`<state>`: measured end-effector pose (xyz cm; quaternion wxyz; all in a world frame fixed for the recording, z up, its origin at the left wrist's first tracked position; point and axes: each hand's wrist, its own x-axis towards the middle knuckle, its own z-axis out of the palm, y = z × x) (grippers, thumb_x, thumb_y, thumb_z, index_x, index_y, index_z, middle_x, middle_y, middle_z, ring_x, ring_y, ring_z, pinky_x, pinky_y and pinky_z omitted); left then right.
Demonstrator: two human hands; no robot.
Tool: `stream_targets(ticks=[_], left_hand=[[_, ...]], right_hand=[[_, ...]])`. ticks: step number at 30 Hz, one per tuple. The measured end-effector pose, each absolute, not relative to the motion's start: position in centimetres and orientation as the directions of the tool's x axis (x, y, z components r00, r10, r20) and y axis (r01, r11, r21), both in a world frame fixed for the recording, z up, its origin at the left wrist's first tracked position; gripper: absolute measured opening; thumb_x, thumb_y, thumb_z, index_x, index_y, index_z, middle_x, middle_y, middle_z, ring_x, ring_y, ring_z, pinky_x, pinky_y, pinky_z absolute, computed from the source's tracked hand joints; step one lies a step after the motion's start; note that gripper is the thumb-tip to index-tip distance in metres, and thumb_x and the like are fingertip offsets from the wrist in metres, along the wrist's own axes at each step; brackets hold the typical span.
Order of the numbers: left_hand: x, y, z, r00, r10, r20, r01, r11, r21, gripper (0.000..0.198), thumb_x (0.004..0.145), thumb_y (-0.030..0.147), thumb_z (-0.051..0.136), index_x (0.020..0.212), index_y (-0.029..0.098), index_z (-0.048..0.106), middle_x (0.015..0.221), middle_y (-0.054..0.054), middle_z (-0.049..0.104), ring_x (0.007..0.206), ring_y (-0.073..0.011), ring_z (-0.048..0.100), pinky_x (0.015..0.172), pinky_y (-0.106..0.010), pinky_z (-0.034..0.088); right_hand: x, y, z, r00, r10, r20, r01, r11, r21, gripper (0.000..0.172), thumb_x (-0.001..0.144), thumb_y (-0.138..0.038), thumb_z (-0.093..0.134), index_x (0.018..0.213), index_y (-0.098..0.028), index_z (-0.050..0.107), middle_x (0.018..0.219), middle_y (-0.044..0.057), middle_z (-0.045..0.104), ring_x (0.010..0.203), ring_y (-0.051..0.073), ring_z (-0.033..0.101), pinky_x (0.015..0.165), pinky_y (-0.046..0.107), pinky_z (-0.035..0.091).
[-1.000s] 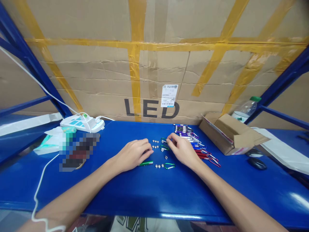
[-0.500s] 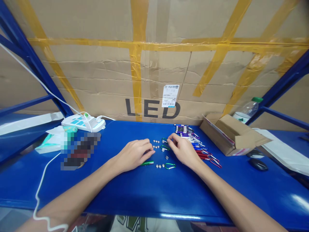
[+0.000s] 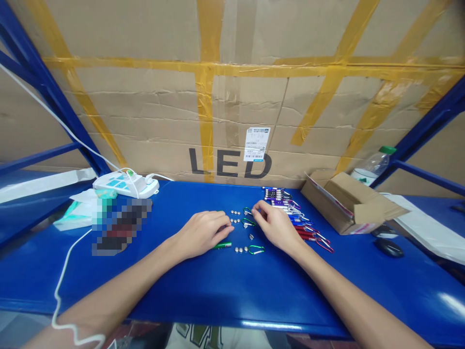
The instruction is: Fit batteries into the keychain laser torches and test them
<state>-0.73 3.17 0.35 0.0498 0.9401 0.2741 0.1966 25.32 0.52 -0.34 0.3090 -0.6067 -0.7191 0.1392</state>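
Note:
My left hand point(image 3: 205, 233) rests on the blue table with its fingers curled inward; their undersides are hidden. A green metal tube point(image 3: 223, 245) pokes out from below its thumb. My right hand point(image 3: 275, 225) lies opposite, thumb and fingers closed, their tips beside a green carabiner point(image 3: 247, 211). Whether either hand holds anything is hidden. Between the hands are small silver button cells point(image 3: 235, 220) in short rows. A second green carabiner point(image 3: 248, 222) and a third green carabiner point(image 3: 256, 249) lie along the right of the rows. A small silver cap point(image 3: 251, 237) sits between these two.
Purple, silver, blue and red keychain flashlights point(image 3: 307, 233) lie right of my right hand. Beyond them stand an open cardboard box point(image 3: 329, 203), a black mouse point(image 3: 388, 247) and a bottle point(image 3: 374, 165). At left are a power strip point(image 3: 119, 184) and tissues point(image 3: 78, 211). A large carton point(image 3: 232, 106) closes off the back.

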Motion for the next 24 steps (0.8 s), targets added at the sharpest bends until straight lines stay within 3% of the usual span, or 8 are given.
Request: stream_targets(ticks=[18,24], left_hand=[[-0.73,3.2,0.25,0.78,0.52,0.348,0.478,-0.854,0.205,0.03,0.114,0.037,0.051,0.095,0.02,0.067,0.094,-0.002,0.072,0.082,-0.0185,0.068,0.074,-0.031,0.048],[-0.6,3.01,0.39,0.718,0.502,0.482,0.426,-0.865,0.266,0.029,0.113,0.036,0.053,0.098,0.019,0.07,0.085,-0.001,0.073,0.076,-0.0164,0.067,0.071,-0.029,0.047]], right_hand=[[25.34,0.5,-0.46,-0.081,0.954,0.289,0.782,0.241,-0.574,0.022,0.105,-0.038,0.048,0.092,-0.025,0.06,0.073,0.001,0.066,0.069,0.023,0.061,0.067,0.032,0.035],[25.14,0.55,-0.7,-0.092,0.957,0.275,0.781,0.241,-0.576,0.022,0.105,-0.037,0.049,0.091,-0.025,0.061,0.069,0.0,0.065,0.069,0.024,0.063,0.067,0.032,0.037]])
